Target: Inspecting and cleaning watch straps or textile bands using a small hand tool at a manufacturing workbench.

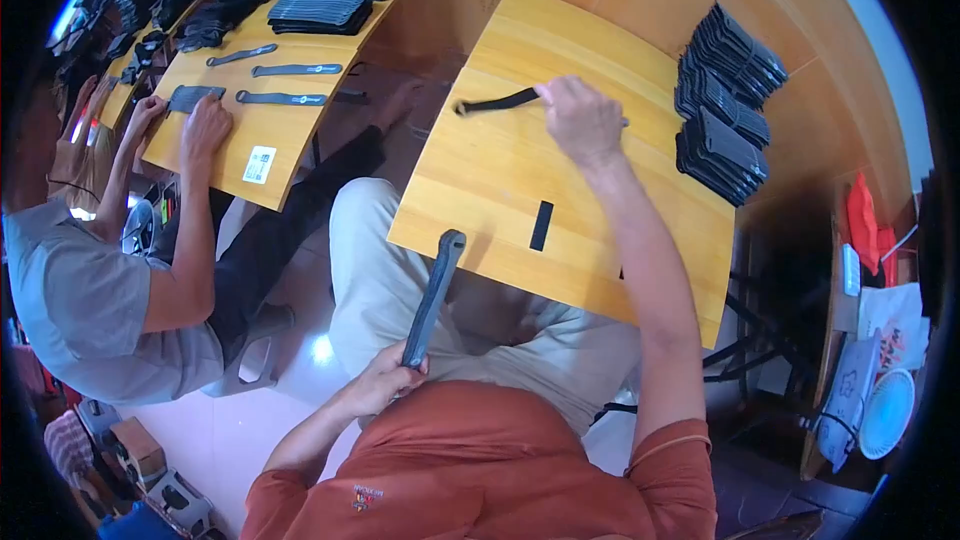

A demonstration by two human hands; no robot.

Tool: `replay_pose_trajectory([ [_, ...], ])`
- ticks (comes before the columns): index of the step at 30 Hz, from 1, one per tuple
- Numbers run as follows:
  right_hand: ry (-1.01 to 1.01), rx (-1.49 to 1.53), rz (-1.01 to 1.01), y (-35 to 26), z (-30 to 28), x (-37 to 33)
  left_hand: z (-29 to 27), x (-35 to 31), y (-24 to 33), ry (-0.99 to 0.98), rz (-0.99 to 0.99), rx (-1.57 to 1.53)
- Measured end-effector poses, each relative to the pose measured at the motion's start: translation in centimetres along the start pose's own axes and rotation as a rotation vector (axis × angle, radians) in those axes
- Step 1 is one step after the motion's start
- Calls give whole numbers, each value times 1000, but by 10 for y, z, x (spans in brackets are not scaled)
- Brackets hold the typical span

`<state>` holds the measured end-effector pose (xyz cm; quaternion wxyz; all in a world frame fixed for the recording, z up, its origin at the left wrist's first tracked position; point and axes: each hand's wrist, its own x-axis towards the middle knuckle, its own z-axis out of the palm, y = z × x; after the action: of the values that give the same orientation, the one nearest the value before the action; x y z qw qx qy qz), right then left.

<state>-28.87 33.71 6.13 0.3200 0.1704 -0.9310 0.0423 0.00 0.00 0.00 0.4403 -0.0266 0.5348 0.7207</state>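
My left hand (388, 380), low by my lap, is closed round one end of a bundle of black straps (433, 300). The bundle points up past the table's near left corner, and its looped end shows at the top. Over the yellow wooden table (470, 180), my right hand (583, 120) is closed on a single black strap (500, 102). That strap stretches leftward from my fingers and ends in a loop. Nearer to me, a short black strip (541, 226) lies on the tabletop. My right forearm partly covers another dark patch near the front edge.
Banded stacks of black straps (725, 85) sit along the table's right side. To the left, a co-worker (110, 290) handles dark straps at a second table (215, 165), where several single straps and piles lie. A shelf with a light blue basket (887, 413) stands at far right.
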Motion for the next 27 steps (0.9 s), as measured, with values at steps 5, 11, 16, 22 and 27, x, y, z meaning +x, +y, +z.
replay_pose_trajectory([
  [5, 286, -111, 40, 0, 3, 19, -4, 3, 6, 31, 76, -18],
  [11, 335, -116, -80, -1, -13, 24, 0, 9, 6, 3, 119, 9],
  [16, -12, 66, -120, -38, 22, -14, 6, 17, 8, -47, 195, -8],
  [22, -180, 160, -121, -68, 43, -23, 13, 23, 12, -54, 320, -53],
  [27, -276, 188, -80, -77, 48, -13, 17, 27, 17, -15, 286, -39],
])
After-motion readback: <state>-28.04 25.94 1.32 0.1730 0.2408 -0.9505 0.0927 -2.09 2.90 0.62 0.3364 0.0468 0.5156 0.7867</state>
